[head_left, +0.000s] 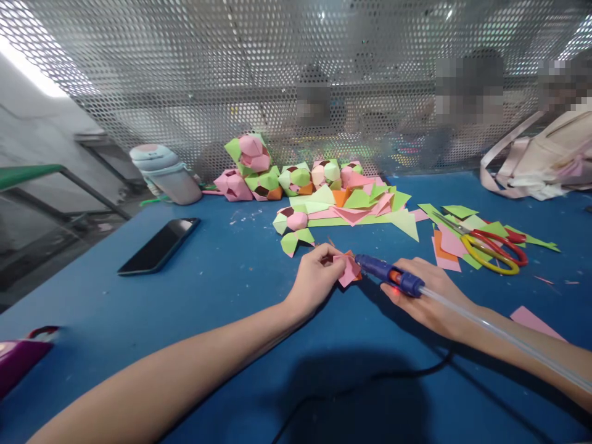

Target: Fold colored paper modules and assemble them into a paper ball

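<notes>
Two bare forearms (pixel 198 364) angle in from 8 and 4 o'clock, left hand (pixel 314 277) pinching one folded pink-and-orange paper piece (pixel 347 271) just off centre toward 4, right hand (pixel 428 293) wrapped round one blue plastic glue gun (pixel 377 267), plus one slick flat phone (pixel 160 246) over at 9.

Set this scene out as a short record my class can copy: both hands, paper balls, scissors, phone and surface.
Left hand: pinching a pink-and-orange paper piece
Right hand: holding a blue glue gun, pointed at that piece
Paper balls: pink and green, mostly clustered by the mesh panel
Scissors: red and yellow handles, lying on loose paper at right
Phone: flat, left side
Surface: blue table
</notes>
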Demonstrator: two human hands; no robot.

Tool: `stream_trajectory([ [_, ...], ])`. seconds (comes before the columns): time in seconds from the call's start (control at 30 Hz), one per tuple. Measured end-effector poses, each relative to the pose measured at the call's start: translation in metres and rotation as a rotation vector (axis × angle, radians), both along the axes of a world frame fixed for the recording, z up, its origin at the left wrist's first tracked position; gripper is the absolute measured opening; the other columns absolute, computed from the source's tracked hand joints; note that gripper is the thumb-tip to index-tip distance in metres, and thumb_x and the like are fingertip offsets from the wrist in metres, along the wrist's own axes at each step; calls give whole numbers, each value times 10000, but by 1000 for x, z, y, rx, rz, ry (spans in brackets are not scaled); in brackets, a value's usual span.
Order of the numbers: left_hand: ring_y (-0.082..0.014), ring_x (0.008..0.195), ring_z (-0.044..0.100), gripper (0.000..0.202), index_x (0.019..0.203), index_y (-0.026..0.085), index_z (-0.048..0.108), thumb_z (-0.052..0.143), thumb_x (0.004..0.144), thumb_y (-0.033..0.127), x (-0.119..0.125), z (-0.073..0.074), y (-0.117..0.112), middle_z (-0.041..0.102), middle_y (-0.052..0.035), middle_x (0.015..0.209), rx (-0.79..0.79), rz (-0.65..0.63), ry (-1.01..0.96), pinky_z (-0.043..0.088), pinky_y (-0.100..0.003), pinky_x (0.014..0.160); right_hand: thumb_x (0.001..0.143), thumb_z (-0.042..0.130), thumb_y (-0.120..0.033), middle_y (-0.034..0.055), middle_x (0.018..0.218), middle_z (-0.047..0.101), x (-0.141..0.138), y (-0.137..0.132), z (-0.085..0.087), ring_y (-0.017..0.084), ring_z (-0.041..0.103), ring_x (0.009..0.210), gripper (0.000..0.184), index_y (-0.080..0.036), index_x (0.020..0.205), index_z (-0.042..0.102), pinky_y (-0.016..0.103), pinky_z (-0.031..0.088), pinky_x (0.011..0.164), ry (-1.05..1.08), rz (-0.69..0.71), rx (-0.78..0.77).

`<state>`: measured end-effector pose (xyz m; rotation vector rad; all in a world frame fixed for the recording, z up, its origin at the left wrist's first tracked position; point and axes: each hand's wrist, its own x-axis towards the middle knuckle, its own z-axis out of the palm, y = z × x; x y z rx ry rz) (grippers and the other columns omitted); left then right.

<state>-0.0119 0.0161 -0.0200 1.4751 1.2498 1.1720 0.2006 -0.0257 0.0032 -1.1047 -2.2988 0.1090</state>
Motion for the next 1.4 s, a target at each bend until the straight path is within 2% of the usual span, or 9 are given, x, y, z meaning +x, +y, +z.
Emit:
stream_trajectory([
  [0.47,-94,590,497,58,711,150,598,583,740,197,-1,-1,0,575,24,637,4,-39,17,380,-204,551,865,554,-223,0,724,592,2,2,-3,159,505,655,86,-192,811,496,286,343,659,-40,24,14],
  [0.63,-96,599,496,49,724,146,603,587,730,192,-1,-1,0,567,23,645,-13,-19,7,379,-206,554,865,559,-245,-3,697,587,3,2,-5,164,492,634,103,-195,800,498,290,335,651,-66,-17,10],
  [1.4,-93,575,474,44,703,146,597,569,707,181,-1,3,-1,555,25,622,-59,-48,0,353,-208,539,877,541,-249,-6,678,573,0,1,-2,146,490,616,132,-192,769,490,286,352,644,-60,-8,40],
])
